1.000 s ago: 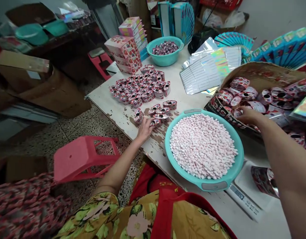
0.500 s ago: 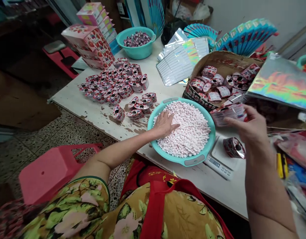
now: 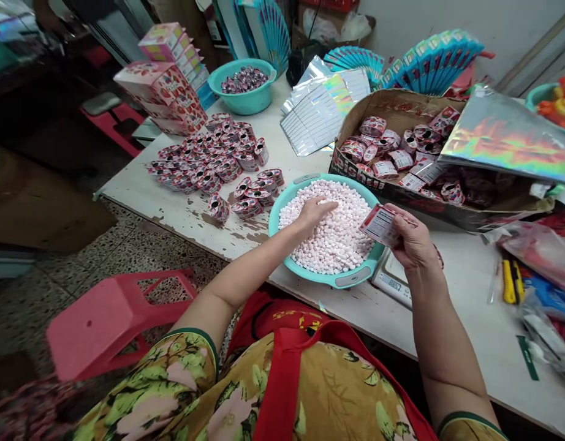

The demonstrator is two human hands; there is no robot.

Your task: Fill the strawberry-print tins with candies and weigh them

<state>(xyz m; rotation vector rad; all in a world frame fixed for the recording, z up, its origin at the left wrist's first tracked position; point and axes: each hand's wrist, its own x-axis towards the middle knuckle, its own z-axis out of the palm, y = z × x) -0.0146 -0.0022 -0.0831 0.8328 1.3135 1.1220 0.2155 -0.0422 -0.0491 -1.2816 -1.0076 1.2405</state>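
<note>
Small pale pink-white candies (image 3: 342, 242) fill a turquoise bowl (image 3: 277, 245) near the table's front edge. My left hand (image 3: 314, 214) is among them, its fingers drawn together around some candies, with the fingertips partly buried. At the bowl's right rim, my right hand (image 3: 409, 237) pinches a small printed packet (image 3: 380, 225) between thumb and fingers. The packet is tilted, its white text label facing up. A digital scale (image 3: 390, 278) with a lit display sits beside the bowl, partly under my right wrist. Whatever lies on its platform is mostly hidden by that hand.
Filled packets (image 3: 209, 156) stand in rows to the left. Behind the bowl are a cardboard box (image 3: 402, 195) of packets, silver sheets (image 3: 310, 119) and another turquoise bowl (image 3: 248, 104). A yellow cutter (image 3: 510, 282) lies right, and a pink stool (image 3: 112, 315) stands on the floor.
My right hand has brought the packet left and down to the bowl's rim, over the scale. My left hand has gone from lying spread on the candies to closing its fingers among them.
</note>
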